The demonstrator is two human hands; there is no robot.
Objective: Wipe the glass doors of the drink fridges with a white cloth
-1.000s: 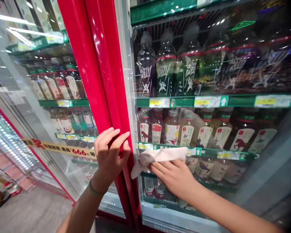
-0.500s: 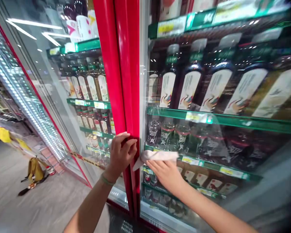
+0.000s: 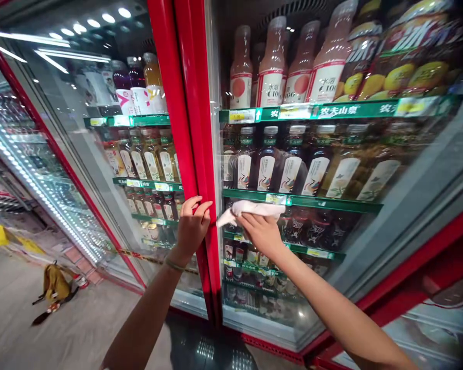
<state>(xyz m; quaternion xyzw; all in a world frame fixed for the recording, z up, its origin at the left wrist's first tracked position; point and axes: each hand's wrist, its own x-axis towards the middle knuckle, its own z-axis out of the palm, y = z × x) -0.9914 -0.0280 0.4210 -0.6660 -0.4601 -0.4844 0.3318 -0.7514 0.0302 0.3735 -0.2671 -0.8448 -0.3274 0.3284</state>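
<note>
Right hand (image 3: 260,232), fingers together, holds the white cloth (image 3: 259,208) against the glass door (image 3: 266,308); left hand (image 3: 194,223) curls at the red frame (image 3: 195,103), grip unclear. Bottles (image 3: 267,167) stand behind.

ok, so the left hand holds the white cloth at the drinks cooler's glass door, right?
Wrong hand. The head view shows the right hand holding the white cloth at the drinks cooler's glass door; the rest stands.
</note>
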